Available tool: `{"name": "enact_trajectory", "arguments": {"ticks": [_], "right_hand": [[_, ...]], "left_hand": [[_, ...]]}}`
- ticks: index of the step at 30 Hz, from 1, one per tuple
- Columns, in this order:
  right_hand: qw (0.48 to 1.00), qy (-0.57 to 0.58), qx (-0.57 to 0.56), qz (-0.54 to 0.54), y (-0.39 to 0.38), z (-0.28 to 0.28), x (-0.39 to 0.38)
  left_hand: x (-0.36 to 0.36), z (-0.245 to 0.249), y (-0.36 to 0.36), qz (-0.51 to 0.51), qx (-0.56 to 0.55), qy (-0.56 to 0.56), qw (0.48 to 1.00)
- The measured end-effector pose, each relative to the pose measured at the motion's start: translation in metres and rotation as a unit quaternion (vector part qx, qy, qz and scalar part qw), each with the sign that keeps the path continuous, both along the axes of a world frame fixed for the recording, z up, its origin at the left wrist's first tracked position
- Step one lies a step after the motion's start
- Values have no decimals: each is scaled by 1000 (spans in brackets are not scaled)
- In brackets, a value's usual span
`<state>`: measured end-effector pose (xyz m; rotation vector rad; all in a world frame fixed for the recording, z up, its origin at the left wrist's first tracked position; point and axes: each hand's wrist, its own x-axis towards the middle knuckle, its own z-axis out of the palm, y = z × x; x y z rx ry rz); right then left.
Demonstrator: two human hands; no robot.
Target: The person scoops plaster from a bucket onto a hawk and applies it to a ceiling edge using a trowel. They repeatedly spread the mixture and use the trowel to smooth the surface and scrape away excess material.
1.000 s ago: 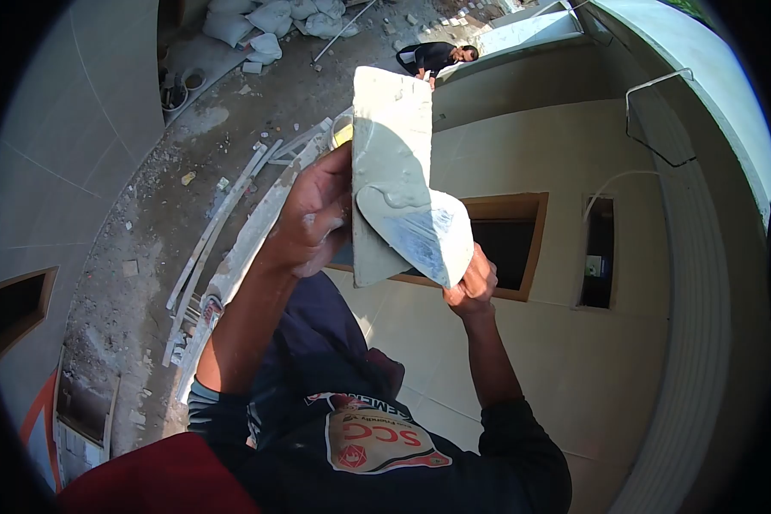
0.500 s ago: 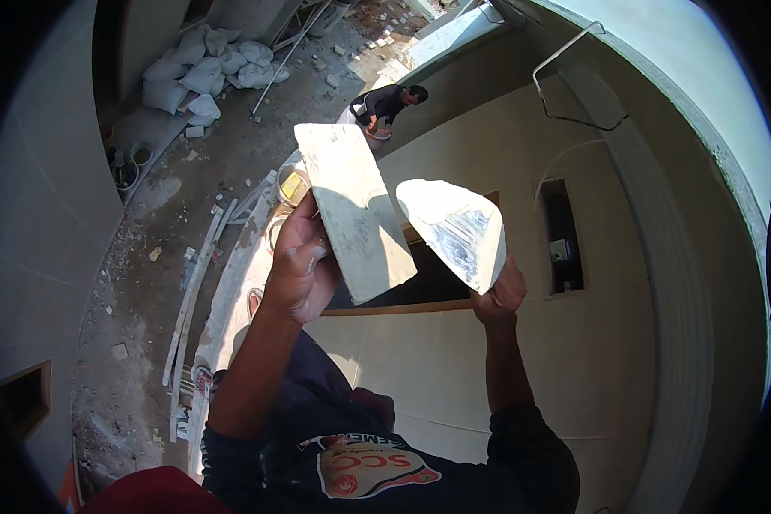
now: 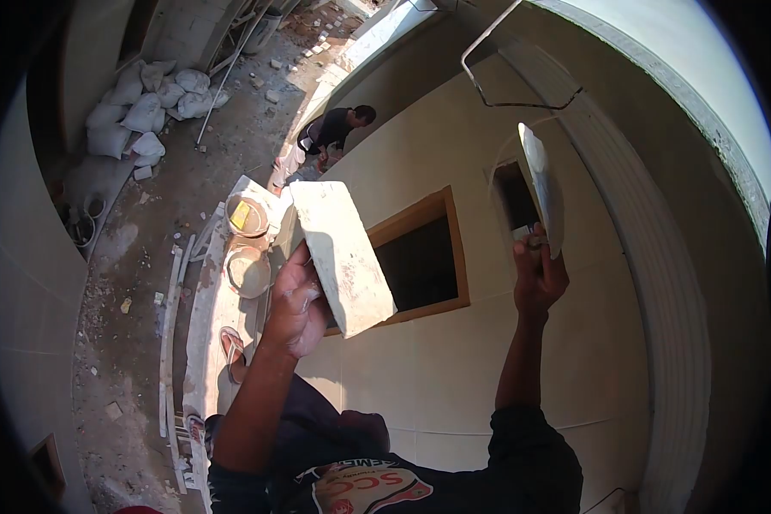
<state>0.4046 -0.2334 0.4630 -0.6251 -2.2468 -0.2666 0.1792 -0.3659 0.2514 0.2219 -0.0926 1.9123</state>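
Note:
My left hand is closed around the underside of a pale rectangular plasterer's hawk. The board tilts a little, and white smears mark both it and my hand. Any grip behind it is hidden. On the right, my right hand is wrapped round the handle of a plastering trowel. Its blade is seen nearly edge-on, pointing up close to the wall. A clear gap separates trowel and hawk.
Two buckets stand on a whitened plank at my left. Farther along, another person bends by the wall. A framed opening lies behind the hawk. Bent wire projects overhead. White sacks lie on the ground below.
My right hand has carried the trowel right and up, away from the hawk, turning its blade from face-on to edge-on. The hawk sits slightly lower and left. The camera view has shifted, revealing the buckets.

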Motion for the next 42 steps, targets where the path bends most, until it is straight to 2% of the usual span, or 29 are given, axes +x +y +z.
{"name": "enact_trajectory", "arguments": {"ticks": [4, 10, 13, 16, 17, 20, 22, 25, 28, 33, 35, 38, 39, 40, 41, 42], "right_hand": [[998, 15, 7, -55, 12, 0, 14], [997, 8, 38, -72, 35, -18, 33], [993, 4, 3, -118, 59, -28, 46], [994, -1, 30, -102, 83, -33, 40], [995, -2, 31, -99, 89, -34, 37], [994, -18, -5, -104, 106, -36, 26], [998, -21, -4, -64, 120, -39, 20], [997, -39, -5, -69, 133, -42, 7], [999, -12, -39, -10, 142, -46, -9], [999, -25, -44, -5, 146, -40, -37], [999, -24, -47, 6, 152, -36, -48], [999, -12, -30, 37, 158, -26, -68], [999, -37, -4, 22, 159, -17, -73], [998, -63, 21, 7, 163, -8, -78], [997, -49, 57, 24, 168, -2, -83], [994, -34, 94, 39, 173, 4, -88]], "left_hand": [[2, -9, 2, -6, -19, 14, 1000], [-4, -12, 7, 10, -49, 15, 999], [-17, 6, 18, -3, 18, 7, 1000], [-41, 53, 33, 12, 54, -4, 998], [-50, 63, 44, 25, 99, -2, 995], [-74, 104, 66, 45, 80, 10, 996], [-85, 118, 77, 34, 74, 28, 996], [-93, 121, 95, 11, 138, 53, 989], [-95, 125, 94, 0, 118, 85, 989], [-94, 132, 87, 11, 105, 142, 984], [-94, 130, 88, -6, 166, 127, 978], [-86, 140, 62, 2, 137, 133, 982], [-81, 143, 59, 16, 113, 131, 985], [-80, 148, 56, -3, 166, 114, 980], [-73, 156, 46, 9, 117, 145, 982], [-68, 159, 43, -1, 128, 131, 983]]}}
